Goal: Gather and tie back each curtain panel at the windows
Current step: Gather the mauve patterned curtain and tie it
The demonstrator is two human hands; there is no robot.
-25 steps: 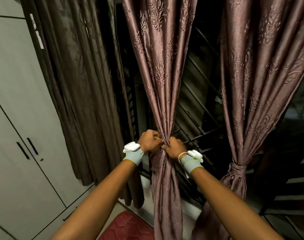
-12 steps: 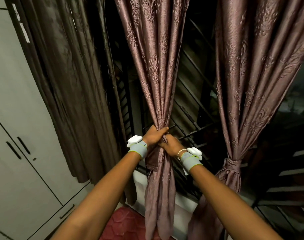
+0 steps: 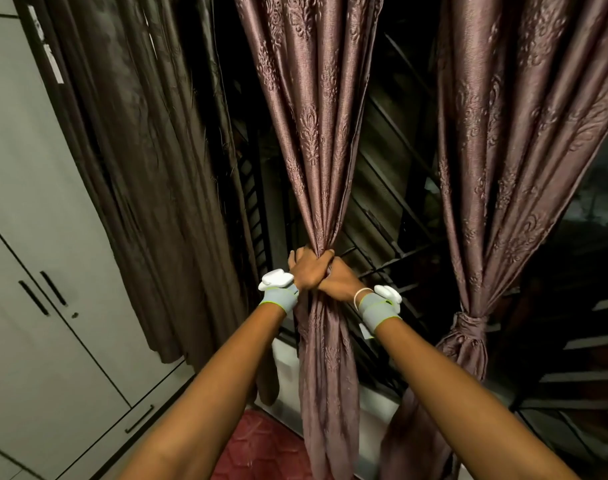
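A mauve patterned curtain panel [image 3: 313,140] hangs in the middle, bunched into a narrow waist. My left hand [image 3: 307,270] wraps its fingers around that waist from the left and lies over my right hand [image 3: 340,282], which grips the same bunch from the right. Below the hands the fabric falls straight toward the floor. A second mauve panel [image 3: 510,140] hangs at the right, bound with a fabric tie [image 3: 470,322] at its waist. At the left a dark brown curtain [image 3: 150,161] hangs loose.
A grey wardrobe [image 3: 36,271] with black handles stands at the left. Behind the curtains is a dark window with a metal grille [image 3: 392,209]. A white sill [image 3: 285,362] runs below it. A red mat [image 3: 261,448] lies on the floor.
My left hand has moved from beside my right hand to over it, its fingers now wrapped around the gathered panel. The bunch sits higher and tighter.
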